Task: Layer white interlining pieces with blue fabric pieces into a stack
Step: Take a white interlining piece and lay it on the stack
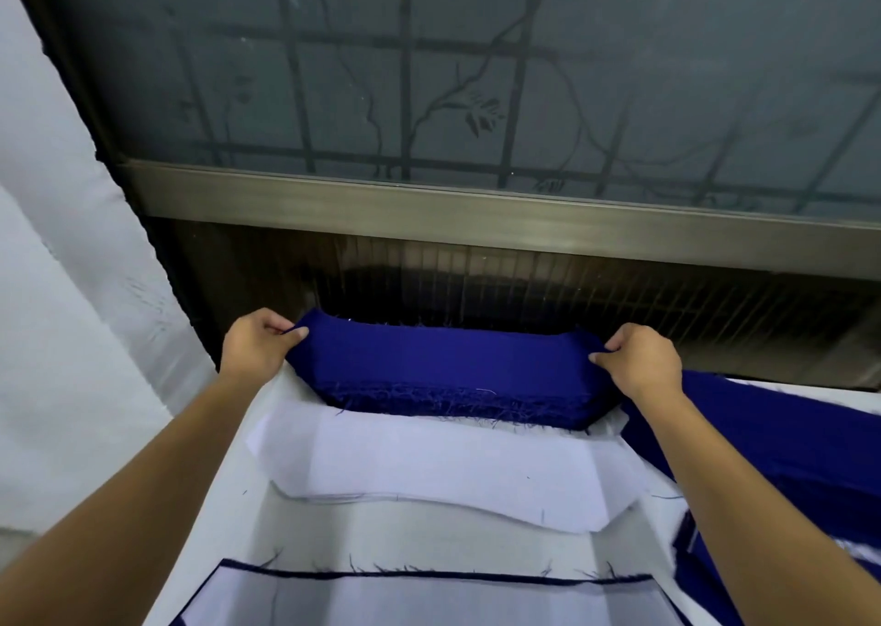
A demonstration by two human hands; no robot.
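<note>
FIRST: Centre of the frame: you are taking hold of the blue fabric pile (443, 358) at both ends. Your left hand (257, 344) is pinching the left corner between thumb and curled fingers. Your right hand (639, 363) is pinching the right corner in the same way.

SECOND: Both corners are lifting clear of the pile's frayed front edge, though the view is not showing how many layers you are raising.

FIRST: Judging by the layout, you are picking up a blue piece, which is the blue half of the layering step. The white interlining pile (443, 463) is lying just below the blue one, in the middle of the frame, and neither hand is touching it.

SECOND: The stack (429, 601) you are building is sitting at the bottom edge. A white piece is showing on top, with a dark blue fringe peeking out along its upper side — so a blue layer looks due next.

FIRST: The next move is asking you to peel off one piece only and carry it down the frame over the interlining. Then you are laying it flat on the stack, with the edges matching.

SECOND: Loose blue fabric (763, 435) is lying at the right of the frame, beside the piles — you will be wanting to keep the carried piece from catching it.
</note>
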